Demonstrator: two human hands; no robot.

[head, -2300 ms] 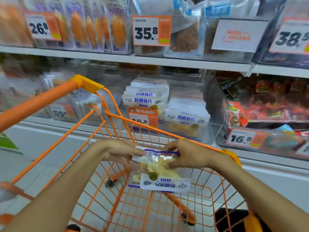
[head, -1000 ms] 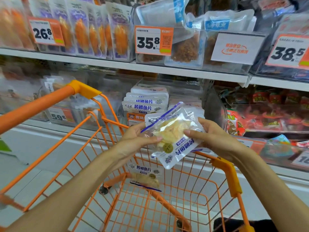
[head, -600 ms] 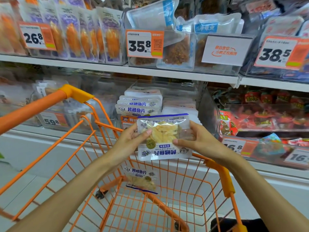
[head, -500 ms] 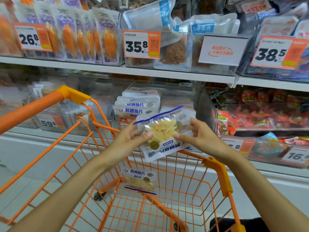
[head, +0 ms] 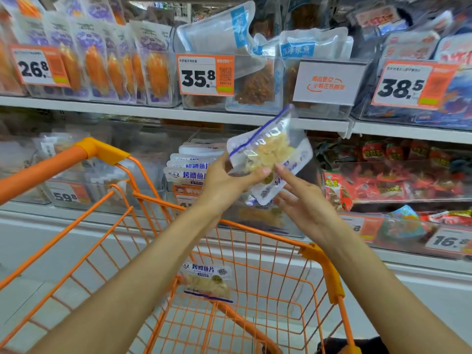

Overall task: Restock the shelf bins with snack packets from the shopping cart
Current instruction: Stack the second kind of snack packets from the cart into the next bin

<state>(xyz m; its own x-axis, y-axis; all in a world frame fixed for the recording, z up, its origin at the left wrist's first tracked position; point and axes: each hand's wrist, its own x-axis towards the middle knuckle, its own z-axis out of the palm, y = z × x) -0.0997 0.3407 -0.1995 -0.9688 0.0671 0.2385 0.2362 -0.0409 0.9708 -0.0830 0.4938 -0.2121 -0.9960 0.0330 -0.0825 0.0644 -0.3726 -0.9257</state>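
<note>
Two bare forearms reach forward over an orange wire shopping cart [head: 143, 251] toward store shelving. The left hand [head: 224, 181] forms the grip: its thumb and fingers pinch the lower left edge of a clear snack packet [head: 270, 153], which is tilted with its blue-striped top edge pointing up and to the right. The right hand [head: 304, 203], just right of and below the grip, has its fingers straight and spread, with the index fingertip touching the packet's lower face; it does not curl around anything. Below the grip, down inside the cart basket, a second packet [head: 207, 281] of the same kind lies against the front wires. The cart's orange handle bar [head: 51, 163] runs to the left of the grip, and its right rim corner [head: 321, 264] sits under the right forearm. Just beyond the grip, partly hidden by the left hand and the held packet, a clear shelf bin [head: 196, 141] holds a stack of matching white packets [head: 186, 172] with blue lettering. To the right of the grip, another clear bin holds red snack packs [head: 398, 175]. Left of the grip, blurred bins sit behind a price tag reading 59.8 [head: 65, 196]. Above the grip, the upper shelf [head: 153, 112] carries bins of pouches with price tags [head: 204, 75] reading 26.8, 35.8 and 38.5.
</note>
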